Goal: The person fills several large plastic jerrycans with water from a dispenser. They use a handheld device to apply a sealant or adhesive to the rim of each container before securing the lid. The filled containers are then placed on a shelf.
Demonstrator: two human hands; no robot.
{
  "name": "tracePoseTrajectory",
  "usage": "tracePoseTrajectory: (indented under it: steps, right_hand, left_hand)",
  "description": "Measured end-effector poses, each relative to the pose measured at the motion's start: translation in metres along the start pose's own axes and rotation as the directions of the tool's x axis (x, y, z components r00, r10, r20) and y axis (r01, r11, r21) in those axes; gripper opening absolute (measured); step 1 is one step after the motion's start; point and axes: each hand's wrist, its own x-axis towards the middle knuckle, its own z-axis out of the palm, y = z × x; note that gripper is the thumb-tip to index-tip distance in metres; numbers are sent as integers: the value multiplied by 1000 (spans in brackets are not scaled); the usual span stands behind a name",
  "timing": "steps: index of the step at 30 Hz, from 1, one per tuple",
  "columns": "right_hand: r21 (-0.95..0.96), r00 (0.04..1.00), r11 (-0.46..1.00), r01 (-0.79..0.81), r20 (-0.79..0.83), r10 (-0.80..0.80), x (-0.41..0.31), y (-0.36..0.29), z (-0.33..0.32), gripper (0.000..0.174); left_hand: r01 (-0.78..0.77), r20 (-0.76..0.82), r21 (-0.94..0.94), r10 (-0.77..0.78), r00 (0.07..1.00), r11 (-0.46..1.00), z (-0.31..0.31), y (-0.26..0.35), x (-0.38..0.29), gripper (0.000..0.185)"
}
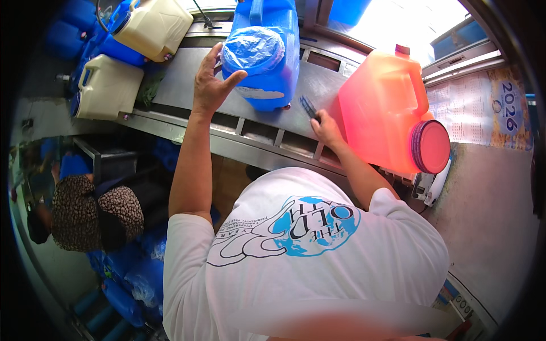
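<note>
A blue plastic water jug (286, 55) stands on the metal counter, its wide round cap (254, 50) covered in clear plastic film. My left hand (212, 83) is at the left side of that cap, thumb and fingers spread apart, the thumb over its lower edge. In my right hand (327, 128), between thumb and fingers, is a small dark ribbed strip (308, 107), too blurred to name; it is just right of the blue jug. To the right of that hand stands a translucent pink-orange jug (379, 106) with a dark-rimmed round lid (431, 147).
Cream jugs (108, 87) with blue caps stand at the left, by more blue containers. The metal counter (183, 76) has slots along its front edge. A window (401, 25) lies beyond, and a calendar (473, 108) hangs right. Behind on the left is another person (76, 213).
</note>
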Motion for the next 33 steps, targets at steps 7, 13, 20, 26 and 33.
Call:
tracePoseTrajectory:
  steps: [7, 13, 20, 26, 33]
  right_hand:
    - [576, 897, 688, 442, -294, -330, -33, -138, -135, 54]
    - [457, 930, 814, 358, -102, -352, -24, -225, -136, 49]
    - [120, 853, 866, 486, -279, -440, 85, -279, -96, 45]
    - [-45, 878, 905, 424, -226, -423, 109, -267, -77, 42]
    - [-160, 877, 902, 401, -218, -428, 106, -263, -70, 41]
  left_hand:
    - [-433, 33, 175, 434, 900, 884, -22, 57, -23, 108]
    - [-529, 184, -10, 521, 833, 849, -3, 77, -23, 107]
    - [-460, 56, 182, 457, 887, 869, -34, 27, 46, 97]
    - [-345, 120, 22, 340, 933, 938, -19, -7, 46, 96]
    - [-386, 65, -119, 395, 917, 915, 0, -34, 47, 97]
